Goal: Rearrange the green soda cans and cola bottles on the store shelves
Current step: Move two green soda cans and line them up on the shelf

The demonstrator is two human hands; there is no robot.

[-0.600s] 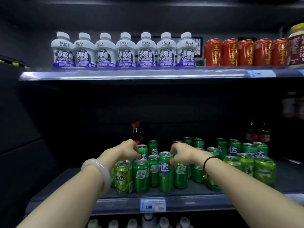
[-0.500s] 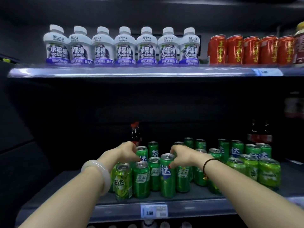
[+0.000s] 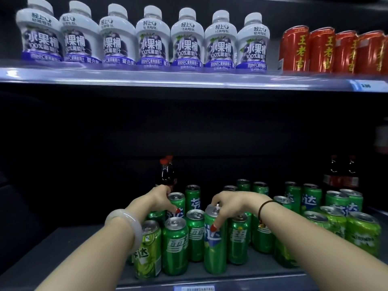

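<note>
The left hand (image 3: 161,198) still gripped a green aluminium soda can (image 3: 177,203) in the second row, its red-nailed thumb pressed on the can's near side. The right hand (image 3: 233,203) kept its fingers curled over the rim of a taller green can with a blue-and-white label (image 3: 215,240) in the near row, thumb down its front. Both cans stood upright on the dark grey lower shelf (image 3: 73,248), packed among other green cans. More green cans (image 3: 336,217) clustered to the right.

A dark plastic cola bottle with a red cap (image 3: 167,173) stood just behind the left hand, and two more dark bottles (image 3: 342,175) stood at the far right.

Compared with half a second before, the hands and cans had barely moved, but the camera had come closer. The upper shelf rail (image 3: 189,78), its white juice bottles (image 3: 153,38) and its red cans (image 3: 321,51) now filled more of the view and sat higher. The price tag below was cut off by the bottom edge.
</note>
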